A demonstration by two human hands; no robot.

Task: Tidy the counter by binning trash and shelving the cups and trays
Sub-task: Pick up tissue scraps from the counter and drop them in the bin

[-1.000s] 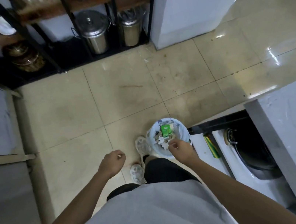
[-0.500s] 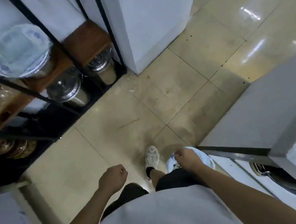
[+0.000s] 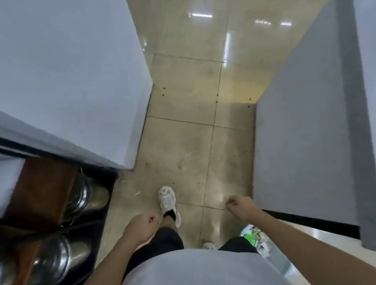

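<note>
Both my hands, left (image 3: 141, 228) and right (image 3: 240, 206), are loosely fisted, fingers together, empty. Binned trash (image 3: 252, 236) looks light, crumpled; pinch anywhere.

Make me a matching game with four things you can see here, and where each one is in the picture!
Things:
1. white shoe
2. trash bin
3. steel pots
4. right hand

Places:
A. on the rack at the lower left
B. on the tiled floor, stepping forward, near the middle
C. curled in a loose fist, beside the grey counter
D. partly hidden under the right forearm

Pairs: 1-B, 2-D, 3-A, 4-C
</note>
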